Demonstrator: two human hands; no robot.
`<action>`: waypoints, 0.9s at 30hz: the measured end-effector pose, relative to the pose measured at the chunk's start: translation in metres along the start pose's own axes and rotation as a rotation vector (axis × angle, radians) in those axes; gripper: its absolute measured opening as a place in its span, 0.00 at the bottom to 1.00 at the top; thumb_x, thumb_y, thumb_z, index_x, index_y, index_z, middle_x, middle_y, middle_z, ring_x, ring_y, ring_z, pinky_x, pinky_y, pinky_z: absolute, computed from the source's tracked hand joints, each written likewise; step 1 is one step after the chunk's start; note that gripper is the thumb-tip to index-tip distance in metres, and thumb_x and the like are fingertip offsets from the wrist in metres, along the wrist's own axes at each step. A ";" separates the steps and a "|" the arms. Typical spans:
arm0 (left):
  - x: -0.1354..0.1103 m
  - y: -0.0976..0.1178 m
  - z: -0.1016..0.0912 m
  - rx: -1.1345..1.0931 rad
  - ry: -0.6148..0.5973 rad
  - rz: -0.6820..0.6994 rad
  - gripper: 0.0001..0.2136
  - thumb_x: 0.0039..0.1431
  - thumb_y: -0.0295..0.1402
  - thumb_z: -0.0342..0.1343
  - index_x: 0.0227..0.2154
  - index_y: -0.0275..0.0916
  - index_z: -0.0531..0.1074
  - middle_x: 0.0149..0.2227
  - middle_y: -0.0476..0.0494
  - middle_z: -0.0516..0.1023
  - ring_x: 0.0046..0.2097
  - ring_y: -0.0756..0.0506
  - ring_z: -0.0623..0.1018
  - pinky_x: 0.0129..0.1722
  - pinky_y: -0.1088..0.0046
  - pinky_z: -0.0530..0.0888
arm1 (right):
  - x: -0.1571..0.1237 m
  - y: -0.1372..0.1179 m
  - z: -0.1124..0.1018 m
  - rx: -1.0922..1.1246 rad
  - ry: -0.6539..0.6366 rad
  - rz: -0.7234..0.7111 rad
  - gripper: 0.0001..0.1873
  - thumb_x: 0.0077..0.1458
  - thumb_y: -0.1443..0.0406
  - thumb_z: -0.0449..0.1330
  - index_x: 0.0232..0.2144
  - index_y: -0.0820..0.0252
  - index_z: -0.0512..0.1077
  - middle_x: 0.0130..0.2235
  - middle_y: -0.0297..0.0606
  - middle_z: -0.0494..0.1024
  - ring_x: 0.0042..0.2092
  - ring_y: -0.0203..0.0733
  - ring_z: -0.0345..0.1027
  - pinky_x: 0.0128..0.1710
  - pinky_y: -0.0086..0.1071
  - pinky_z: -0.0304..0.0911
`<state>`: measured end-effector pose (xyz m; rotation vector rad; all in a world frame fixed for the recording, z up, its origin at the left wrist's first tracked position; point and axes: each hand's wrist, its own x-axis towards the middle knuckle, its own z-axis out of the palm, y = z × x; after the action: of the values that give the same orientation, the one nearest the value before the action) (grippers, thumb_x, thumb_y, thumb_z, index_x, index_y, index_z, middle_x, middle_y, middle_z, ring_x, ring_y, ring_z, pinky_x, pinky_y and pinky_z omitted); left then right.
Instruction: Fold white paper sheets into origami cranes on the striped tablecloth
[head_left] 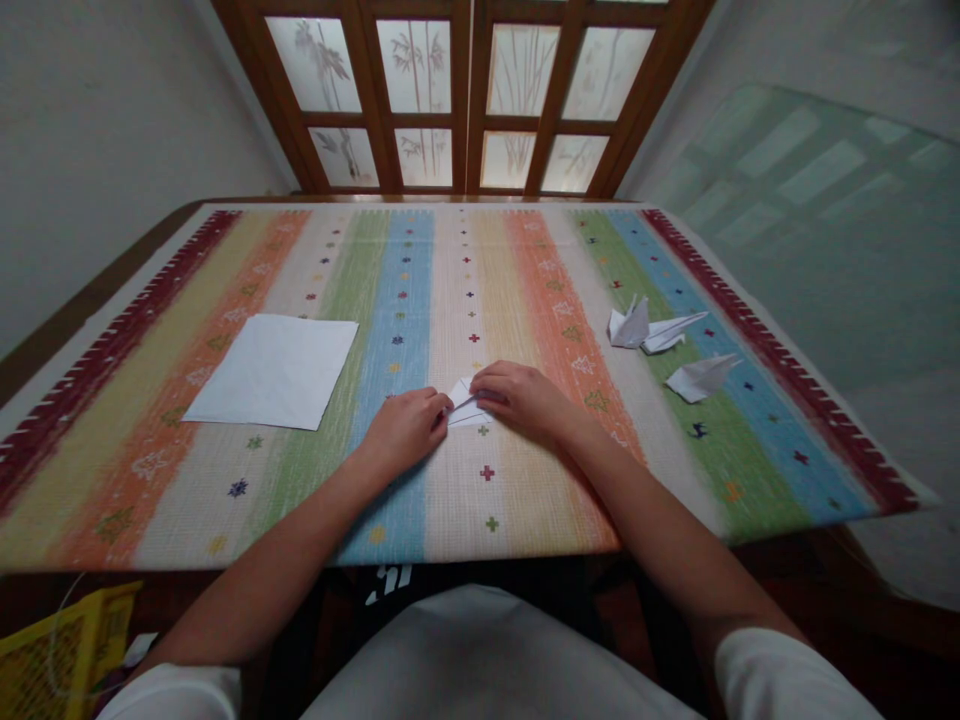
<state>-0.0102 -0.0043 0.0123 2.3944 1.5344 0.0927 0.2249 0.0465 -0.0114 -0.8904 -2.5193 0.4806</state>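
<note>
A small piece of folded white paper (466, 412) lies on the striped tablecloth (457, 500) in front of me, with creases showing on it. My left hand (409, 425) pinches its left corner between thumb and fingers. On the opposite side, my right hand (525, 398) grips the upper right part, fingers pressed together and covering that edge. Part of the paper is hidden under both hands.
To the left rests a stack of square white paper sheets (274, 370). Several folded paper cranes (628, 325) sit at the right. The table's near edge runs just before my body, and a yellow basket (67, 645) stands below at the left.
</note>
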 end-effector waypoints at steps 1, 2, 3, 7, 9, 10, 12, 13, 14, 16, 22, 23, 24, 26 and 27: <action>0.000 0.000 0.000 -0.001 0.001 0.001 0.11 0.70 0.28 0.54 0.47 0.37 0.81 0.43 0.39 0.84 0.43 0.41 0.82 0.43 0.66 0.74 | 0.000 -0.001 0.001 0.002 0.005 -0.001 0.08 0.66 0.70 0.63 0.44 0.59 0.82 0.46 0.45 0.84 0.49 0.48 0.77 0.53 0.41 0.71; 0.001 0.000 0.001 -0.004 0.003 0.003 0.11 0.69 0.27 0.54 0.47 0.36 0.82 0.43 0.39 0.84 0.43 0.41 0.82 0.44 0.66 0.74 | 0.000 -0.002 0.002 0.012 0.011 0.001 0.09 0.66 0.71 0.62 0.44 0.60 0.82 0.47 0.46 0.84 0.50 0.48 0.77 0.53 0.41 0.71; 0.001 0.000 0.001 -0.007 0.004 0.006 0.11 0.69 0.27 0.54 0.46 0.36 0.82 0.43 0.39 0.84 0.43 0.41 0.82 0.44 0.66 0.75 | 0.000 -0.004 0.003 0.029 0.021 0.005 0.11 0.66 0.72 0.61 0.46 0.60 0.81 0.49 0.46 0.84 0.50 0.48 0.77 0.54 0.41 0.71; 0.002 -0.001 0.002 -0.058 0.009 0.010 0.12 0.68 0.26 0.54 0.46 0.35 0.81 0.43 0.38 0.84 0.42 0.42 0.82 0.44 0.65 0.75 | -0.001 -0.007 0.010 0.166 0.050 0.027 0.23 0.64 0.75 0.58 0.59 0.59 0.76 0.55 0.47 0.83 0.53 0.46 0.78 0.57 0.40 0.71; 0.002 -0.002 0.002 -0.094 0.012 0.006 0.12 0.67 0.25 0.54 0.47 0.35 0.81 0.42 0.39 0.83 0.41 0.42 0.81 0.44 0.66 0.75 | 0.000 -0.006 0.012 0.245 0.043 0.045 0.29 0.60 0.77 0.58 0.62 0.59 0.74 0.54 0.46 0.83 0.51 0.44 0.78 0.55 0.39 0.72; 0.003 -0.003 0.002 -0.106 0.014 0.002 0.12 0.67 0.25 0.55 0.47 0.35 0.81 0.42 0.39 0.83 0.41 0.42 0.81 0.44 0.66 0.75 | 0.000 -0.005 0.013 0.281 0.038 0.055 0.31 0.59 0.78 0.58 0.63 0.59 0.73 0.53 0.46 0.84 0.49 0.43 0.79 0.54 0.39 0.72; 0.003 -0.005 0.002 -0.121 0.015 -0.003 0.11 0.66 0.26 0.55 0.46 0.35 0.81 0.41 0.39 0.83 0.40 0.42 0.81 0.44 0.66 0.74 | 0.001 -0.003 0.014 0.338 0.034 0.080 0.33 0.56 0.79 0.58 0.63 0.59 0.73 0.50 0.44 0.84 0.46 0.42 0.79 0.53 0.38 0.72; 0.004 -0.006 0.003 -0.126 0.015 -0.005 0.11 0.66 0.26 0.56 0.46 0.35 0.81 0.40 0.40 0.83 0.40 0.43 0.81 0.43 0.66 0.74 | 0.001 -0.002 0.014 0.355 0.039 0.094 0.33 0.55 0.79 0.58 0.62 0.59 0.74 0.50 0.44 0.85 0.46 0.42 0.79 0.53 0.38 0.72; 0.004 -0.007 0.003 -0.132 0.014 -0.005 0.10 0.65 0.26 0.56 0.46 0.35 0.81 0.39 0.40 0.83 0.39 0.43 0.80 0.42 0.67 0.74 | 0.001 -0.002 0.014 0.364 0.043 0.109 0.32 0.55 0.79 0.58 0.61 0.59 0.75 0.49 0.43 0.85 0.47 0.42 0.79 0.53 0.38 0.72; 0.005 -0.009 0.004 -0.143 0.013 -0.001 0.10 0.65 0.26 0.57 0.46 0.36 0.80 0.39 0.41 0.83 0.38 0.43 0.80 0.42 0.67 0.74 | 0.002 0.000 0.013 0.358 0.034 0.132 0.27 0.55 0.78 0.59 0.55 0.57 0.79 0.48 0.42 0.85 0.48 0.43 0.79 0.54 0.38 0.71; 0.003 -0.007 0.004 -0.097 0.015 0.013 0.11 0.66 0.26 0.55 0.46 0.37 0.81 0.40 0.41 0.83 0.39 0.43 0.80 0.41 0.67 0.73 | 0.004 0.002 0.011 0.345 0.000 0.132 0.18 0.56 0.76 0.60 0.43 0.56 0.83 0.46 0.41 0.85 0.48 0.43 0.79 0.52 0.37 0.71; 0.002 -0.006 0.003 -0.086 0.011 0.014 0.11 0.66 0.26 0.55 0.46 0.37 0.81 0.40 0.40 0.83 0.40 0.43 0.81 0.41 0.67 0.73 | 0.004 0.003 0.011 0.343 -0.003 0.124 0.16 0.57 0.76 0.60 0.42 0.56 0.83 0.47 0.41 0.85 0.48 0.43 0.79 0.52 0.37 0.71; 0.002 -0.005 0.003 -0.076 0.007 0.014 0.11 0.67 0.26 0.55 0.45 0.37 0.82 0.40 0.40 0.83 0.40 0.43 0.81 0.41 0.67 0.73 | 0.004 0.004 0.011 0.335 -0.008 0.114 0.15 0.58 0.75 0.60 0.41 0.56 0.83 0.48 0.42 0.85 0.48 0.43 0.79 0.53 0.37 0.71; 0.002 -0.004 0.002 -0.057 -0.003 0.011 0.11 0.67 0.27 0.55 0.45 0.37 0.82 0.41 0.40 0.84 0.40 0.42 0.81 0.41 0.67 0.73 | 0.004 0.004 0.010 0.304 -0.014 0.083 0.14 0.60 0.74 0.60 0.41 0.57 0.84 0.49 0.43 0.84 0.49 0.43 0.79 0.53 0.37 0.71; 0.002 -0.003 0.002 -0.048 -0.008 0.010 0.11 0.68 0.27 0.55 0.44 0.37 0.82 0.41 0.40 0.84 0.40 0.42 0.81 0.41 0.67 0.73 | 0.004 0.004 0.009 0.284 -0.012 0.065 0.13 0.61 0.73 0.60 0.41 0.58 0.84 0.50 0.44 0.84 0.50 0.44 0.79 0.53 0.37 0.71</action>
<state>-0.0118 -0.0014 0.0097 2.3621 1.4998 0.1203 0.2200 0.0508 -0.0198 -0.8612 -2.3593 0.8427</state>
